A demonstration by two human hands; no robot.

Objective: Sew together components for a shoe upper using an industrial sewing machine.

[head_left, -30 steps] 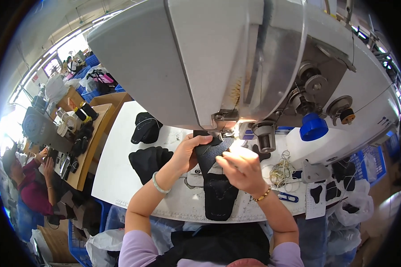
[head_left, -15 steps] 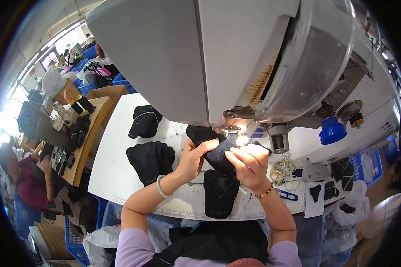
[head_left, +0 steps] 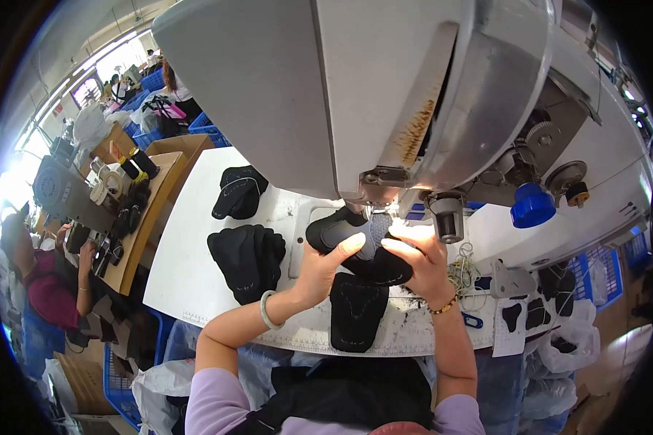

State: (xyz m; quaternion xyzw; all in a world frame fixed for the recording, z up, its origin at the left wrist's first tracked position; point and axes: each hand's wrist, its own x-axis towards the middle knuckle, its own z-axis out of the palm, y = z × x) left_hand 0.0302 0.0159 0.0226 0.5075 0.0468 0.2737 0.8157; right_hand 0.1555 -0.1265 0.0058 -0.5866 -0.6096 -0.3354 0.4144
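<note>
A black fabric piece (head_left: 376,270) with a grey textured patch (head_left: 376,230) lies under the needle area of a large sewing machine (head_left: 257,94). My left hand (head_left: 318,274) grips its left side, thumb on top pointing at the patch. At its right edge, my right hand (head_left: 426,267) pinches it with the fingertips near the needle. Closer to me, a black stitched piece (head_left: 358,313) rests flat on the white table (head_left: 185,275). To the left sit a stack of black pieces (head_left: 247,261) and a smaller black pile (head_left: 238,192). The fingers beneath the held piece are hidden.
Tangled pale thread (head_left: 462,270) and blue thread snips (head_left: 473,320) lie to the right. A blue knob (head_left: 532,206) sticks out from the machine. Plastic bags (head_left: 569,337) hang beyond the right edge. At far left, a person (head_left: 54,290) works at another machine.
The held piece has been turned, so more of its grey patch and black lower edge shows. My right hand has shifted slightly right. The loose piles stay where they were.
</note>
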